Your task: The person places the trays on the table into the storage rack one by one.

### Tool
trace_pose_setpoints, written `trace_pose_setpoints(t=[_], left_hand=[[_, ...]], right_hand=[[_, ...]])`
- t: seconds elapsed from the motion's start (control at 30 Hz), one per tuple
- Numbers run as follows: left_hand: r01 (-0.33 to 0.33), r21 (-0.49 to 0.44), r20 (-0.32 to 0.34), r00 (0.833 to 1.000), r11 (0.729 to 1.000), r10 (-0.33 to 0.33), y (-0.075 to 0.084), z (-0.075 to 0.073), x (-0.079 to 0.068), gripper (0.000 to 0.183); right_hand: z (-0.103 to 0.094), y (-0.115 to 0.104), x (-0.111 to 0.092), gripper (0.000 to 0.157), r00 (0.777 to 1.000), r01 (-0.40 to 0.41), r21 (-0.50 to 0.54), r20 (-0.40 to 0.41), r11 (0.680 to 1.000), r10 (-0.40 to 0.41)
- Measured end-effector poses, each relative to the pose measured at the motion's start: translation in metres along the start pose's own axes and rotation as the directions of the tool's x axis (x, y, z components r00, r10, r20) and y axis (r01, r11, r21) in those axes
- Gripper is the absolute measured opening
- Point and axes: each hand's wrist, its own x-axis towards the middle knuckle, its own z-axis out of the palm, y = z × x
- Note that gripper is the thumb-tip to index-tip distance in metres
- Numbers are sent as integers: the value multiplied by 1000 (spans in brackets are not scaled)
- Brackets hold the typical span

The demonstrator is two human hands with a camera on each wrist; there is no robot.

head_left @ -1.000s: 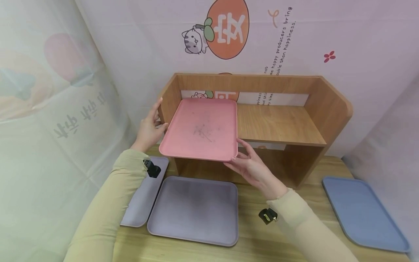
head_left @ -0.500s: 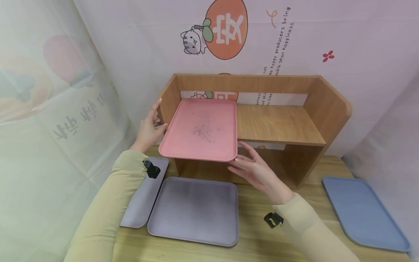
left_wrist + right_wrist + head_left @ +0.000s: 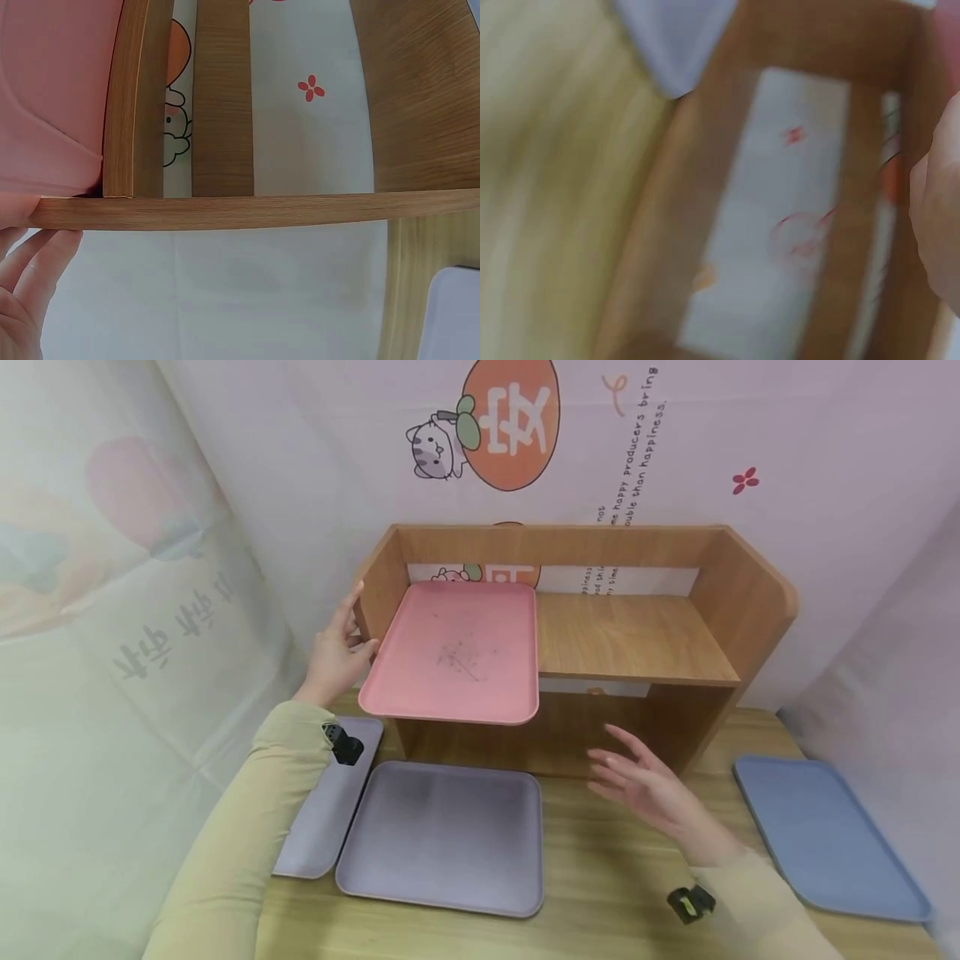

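Observation:
A pink tray (image 3: 457, 652) with a dark plant print lies on the upper board of a wooden desktop shelf (image 3: 637, 639), at its left end. The tray's near edge juts out past the board. My left hand (image 3: 335, 656) holds the shelf's left side panel (image 3: 262, 212), fingers on the outer face and thumb at the front edge near the tray. In the left wrist view the fingers press the panel's outside. My right hand (image 3: 648, 789) hovers over the table in front of the shelf, fingers spread and holding nothing. The right wrist view is blurred.
A grey-purple tray (image 3: 442, 839) lies on the wooden table (image 3: 592, 893) before the shelf. Another purple tray (image 3: 322, 810) sits left of it, partly behind my left arm. A blue tray (image 3: 832, 839) lies at the right. Printed cloth (image 3: 315, 468) hangs behind and at the sides.
My right hand has let go of the pink tray's near right corner and moved right and toward me. The left hand keeps its place on the shelf panel; the tray stays put.

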Motion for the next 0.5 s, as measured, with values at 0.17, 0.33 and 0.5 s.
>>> trace_pose_setpoints(t=[0.17, 0.33, 0.5], left_hand=[[11, -10, 0, 1000, 1000, -11, 0, 0, 2, 90], [12, -29, 2, 1000, 999, -12, -1, 1, 3, 91], [13, -27, -4, 1000, 1000, -13, 0, 0, 3, 91]], right_hand=[[-57, 16, -42, 42, 1000, 13, 29, -4, 999, -13], [-113, 27, -93, 39, 994, -3, -15, -108, 1000, 2], [-153, 31, -140, 32, 939, -82, -97, -342, 992, 44]])
